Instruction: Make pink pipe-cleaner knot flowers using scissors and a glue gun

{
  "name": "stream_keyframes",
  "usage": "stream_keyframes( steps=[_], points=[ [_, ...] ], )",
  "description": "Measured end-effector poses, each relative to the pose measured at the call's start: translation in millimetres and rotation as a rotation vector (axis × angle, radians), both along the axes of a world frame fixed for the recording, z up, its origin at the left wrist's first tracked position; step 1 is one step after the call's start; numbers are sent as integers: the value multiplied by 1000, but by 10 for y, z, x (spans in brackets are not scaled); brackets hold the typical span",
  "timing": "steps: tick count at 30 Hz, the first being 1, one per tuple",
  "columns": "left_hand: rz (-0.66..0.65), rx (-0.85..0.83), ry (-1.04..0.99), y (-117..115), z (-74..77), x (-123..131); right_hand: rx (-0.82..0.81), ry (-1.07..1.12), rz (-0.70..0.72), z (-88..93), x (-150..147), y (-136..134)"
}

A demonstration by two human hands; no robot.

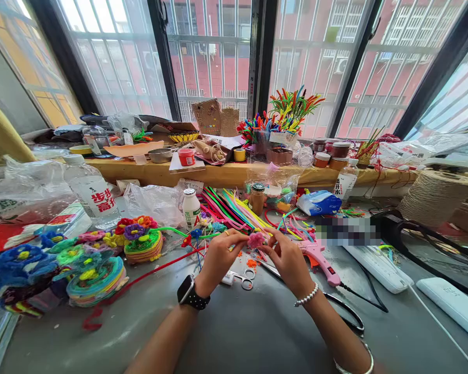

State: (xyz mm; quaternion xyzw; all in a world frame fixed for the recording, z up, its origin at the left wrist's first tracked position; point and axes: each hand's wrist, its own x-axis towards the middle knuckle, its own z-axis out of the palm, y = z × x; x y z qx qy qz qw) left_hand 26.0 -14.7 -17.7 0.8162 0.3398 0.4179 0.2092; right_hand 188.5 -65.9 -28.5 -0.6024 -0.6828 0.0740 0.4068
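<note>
Both my hands meet over the middle of the grey table. A small pink pipe-cleaner flower (pixel 256 239) sits between them. My left hand (pixel 221 255), with a black smartwatch on its wrist, pinches the flower's left side. My right hand (pixel 286 258), wearing a pearl bracelet, pinches the flower from the right with fingers closed. Small scissors (pixel 245 279) lie on the table just below my hands. A pink glue gun (pixel 320 259) lies right of my right hand. Loose pipe cleaners (pixel 234 208) in many colours fan out just behind the hands.
Finished pipe-cleaner flower coasters (pixel 97 278) crowd the left. A water bottle (pixel 94 194), a small white bottle (pixel 191 208) and plastic bags stand behind. A wooden shelf (pixel 226 174) holds jars and pipe-cleaner bouquets. A white power strip (pixel 378 266) and cables lie right.
</note>
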Motion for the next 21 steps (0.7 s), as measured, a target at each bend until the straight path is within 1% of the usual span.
stream_keyframes(
  steps=[1, 3, 5, 6, 7, 10, 12, 17, 21],
  points=[
    [45, -55, -78, 12, 14, -12, -50, -10, -10, -2, 0, 4],
    [100, -194, -240, 32, 42, -38, -144, -69, 57, -12, -27, 1],
    [83, -323, -351, 41, 67, -58, -229, -176, 212, -27, -91, -23],
    [66, -369, -388, 40, 77, -63, -270, -237, 268, -35, -133, -42],
    [50, -400, -413, 36, 86, -65, -310, -297, 292, -44, -175, -62],
    [9, -447, -462, 20, 100, -56, -407, -449, 245, -69, -274, -117],
    [-13, -471, -483, 16, 103, -47, -442, -502, 199, -78, -297, -135],
    [-32, -500, -514, 15, 98, -35, -438, -485, 148, -56, -281, -143],
    [-18, -504, -497, 10, 89, -30, -521, -544, 116, -31, -303, -146]
  ],
)
